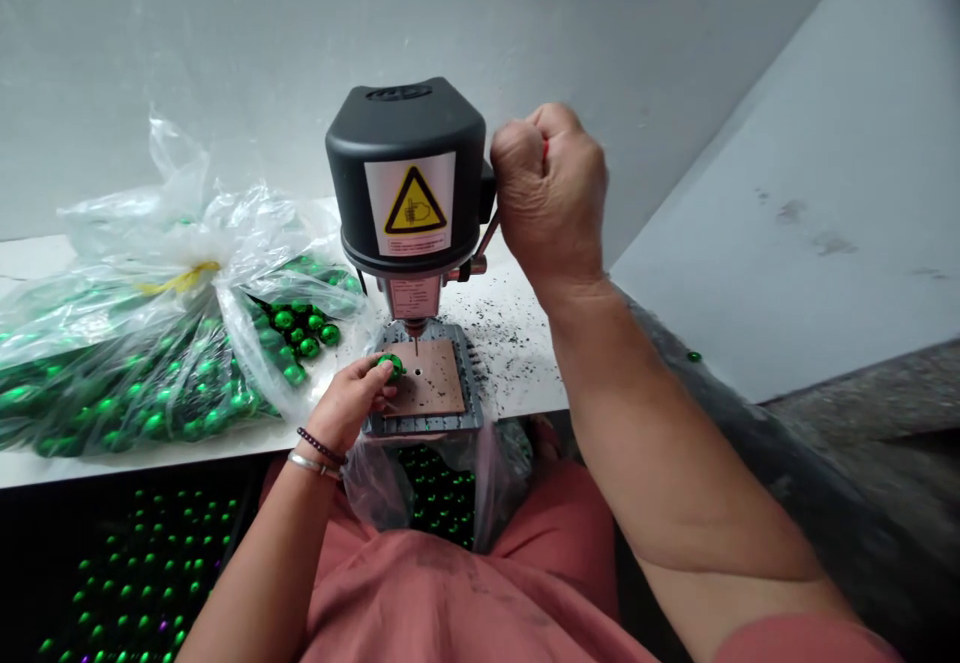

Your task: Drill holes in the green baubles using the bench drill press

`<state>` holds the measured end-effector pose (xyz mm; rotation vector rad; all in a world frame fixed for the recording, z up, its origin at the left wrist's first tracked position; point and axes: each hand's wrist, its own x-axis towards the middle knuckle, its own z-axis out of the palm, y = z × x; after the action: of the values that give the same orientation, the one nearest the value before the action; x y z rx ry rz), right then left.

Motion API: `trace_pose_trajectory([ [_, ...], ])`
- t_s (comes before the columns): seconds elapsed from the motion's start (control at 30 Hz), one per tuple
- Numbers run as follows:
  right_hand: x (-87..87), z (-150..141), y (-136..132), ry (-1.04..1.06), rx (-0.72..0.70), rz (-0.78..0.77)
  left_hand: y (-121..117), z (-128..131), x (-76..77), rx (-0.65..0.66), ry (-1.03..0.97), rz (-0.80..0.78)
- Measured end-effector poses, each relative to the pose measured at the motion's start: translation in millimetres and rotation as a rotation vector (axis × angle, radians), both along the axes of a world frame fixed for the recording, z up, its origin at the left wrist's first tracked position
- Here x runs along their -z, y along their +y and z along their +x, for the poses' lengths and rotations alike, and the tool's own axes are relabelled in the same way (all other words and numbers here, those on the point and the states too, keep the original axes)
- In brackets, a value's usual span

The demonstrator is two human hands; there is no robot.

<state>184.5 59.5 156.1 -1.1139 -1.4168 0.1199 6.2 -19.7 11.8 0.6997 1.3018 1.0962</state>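
Observation:
A shiny green ball (391,367) is pinched in the fingers of my left hand (358,395), just left of the drill bit. My right hand (553,183) is wrapped in a fist round the end of the drill press lever (489,233), of which only the lower part shows. The dark bench drill press (409,153) carries a yellow warning label. Its thin bit (416,345) points down above a small hole in the brown board (437,388), which lies on the press's grey base (472,413).
Clear plastic bags (217,313) of green balls, one tied with yellow string, cover the table's left side. Dark shavings (506,343) lie right of the press. More balls fill a black container (142,573) at lower left and a bag (442,493) between the person's legs.

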Motion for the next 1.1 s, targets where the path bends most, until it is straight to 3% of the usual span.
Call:
trace_pose_trajectory([
  [0.33, -2.9, -2.0, 7.9, 0.008, 0.000, -0.039, 15.5, 6.5, 4.8, 0.232, 0.473, 0.101],
  [0.57, -2.7, -2.2, 13.0, 0.048, 0.002, -0.066, 22.4, 11.4, 5.9, 0.288, 0.817, 0.241],
  [0.77, -1.7, -2.3, 10.8, 0.063, -0.019, -0.077, 28.2, 18.9, 10.8, 0.282, 0.817, 0.334],
  [0.93, -1.7, -0.4, 6.1, 0.059, -0.054, -0.034, 28.5, 19.3, 12.1, 0.337, 0.931, 0.334],
  [1.1, 15.8, 3.7, -20.3, 0.008, -0.024, 0.154, 27.2, 18.4, 16.3, 0.368, 0.941, 0.358],
])
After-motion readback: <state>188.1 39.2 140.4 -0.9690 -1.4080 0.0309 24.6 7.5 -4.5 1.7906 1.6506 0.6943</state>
